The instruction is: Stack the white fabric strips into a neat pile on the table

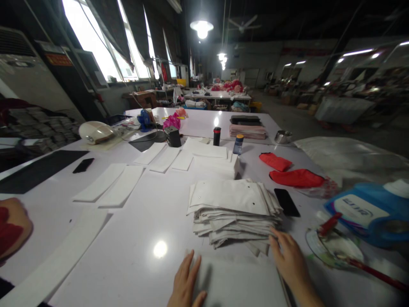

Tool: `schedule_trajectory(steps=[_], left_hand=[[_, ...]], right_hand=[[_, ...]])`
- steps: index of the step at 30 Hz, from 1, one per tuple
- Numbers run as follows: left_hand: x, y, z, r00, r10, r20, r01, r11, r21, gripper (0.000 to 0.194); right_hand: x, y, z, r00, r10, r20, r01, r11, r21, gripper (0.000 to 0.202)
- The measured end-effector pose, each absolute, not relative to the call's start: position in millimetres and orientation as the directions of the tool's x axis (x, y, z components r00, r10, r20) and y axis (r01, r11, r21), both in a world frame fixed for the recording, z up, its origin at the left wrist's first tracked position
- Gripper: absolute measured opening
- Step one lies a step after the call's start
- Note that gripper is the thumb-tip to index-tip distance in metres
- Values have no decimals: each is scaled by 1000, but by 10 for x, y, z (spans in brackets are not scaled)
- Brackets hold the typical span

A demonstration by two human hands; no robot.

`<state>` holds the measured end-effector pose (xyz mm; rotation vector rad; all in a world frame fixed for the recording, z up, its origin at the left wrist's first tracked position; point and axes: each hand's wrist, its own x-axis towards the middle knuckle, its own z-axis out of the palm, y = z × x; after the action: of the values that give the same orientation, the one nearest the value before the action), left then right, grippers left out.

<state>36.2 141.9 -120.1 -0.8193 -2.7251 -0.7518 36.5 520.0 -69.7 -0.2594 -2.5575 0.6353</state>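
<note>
Close in front of me lies a flat stack of pale grey-white panels point(238, 277), with a darker edge on its right side. My left hand point(185, 281) rests at its left edge, fingers spread and stretched forward. My right hand point(290, 262) is by its far right corner, fingers apart, with the fingertips next to a loose, uneven pile of off-white panels point(234, 198). Small dark holes show in the top panel of that pile. I see nothing gripped in either hand.
On the right are a black phone point(286, 202), red cloth pieces point(297, 178), a blue jug point(367, 213) and a dish with a red-handled brush point(335, 247). White strips point(121, 185) lie left; a white stack point(217, 160) stands behind. Part of another person point(14, 230) shows at far left.
</note>
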Motion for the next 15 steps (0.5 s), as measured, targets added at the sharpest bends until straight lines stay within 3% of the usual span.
schedule_trajectory(steps=[2,5,9,12,15], left_hand=[[206,1360,-1037,-910,295,290,412,717,563,55],[-75,1376,-798,-985,113,128,171,602,780,47],[-280,1621,-575,-959,139,-247,-211,229,950,43],[-295,1928,-462,-855,310,-415,-477,-157,865,49],[-357,2185,-356,-755,502,-421,-648,-473,597,65]], right_hand=[[-43,5447,-405,-836,407,368,182,838,-515,49],[-519,5671,-162,-878,446,176,290,786,-545,43],[-779,5519,57,-898,433,72,299,724,-621,38],[-749,5053,419,-910,387,145,171,671,-721,38],[-483,4490,880,-936,281,214,-18,568,-823,43]])
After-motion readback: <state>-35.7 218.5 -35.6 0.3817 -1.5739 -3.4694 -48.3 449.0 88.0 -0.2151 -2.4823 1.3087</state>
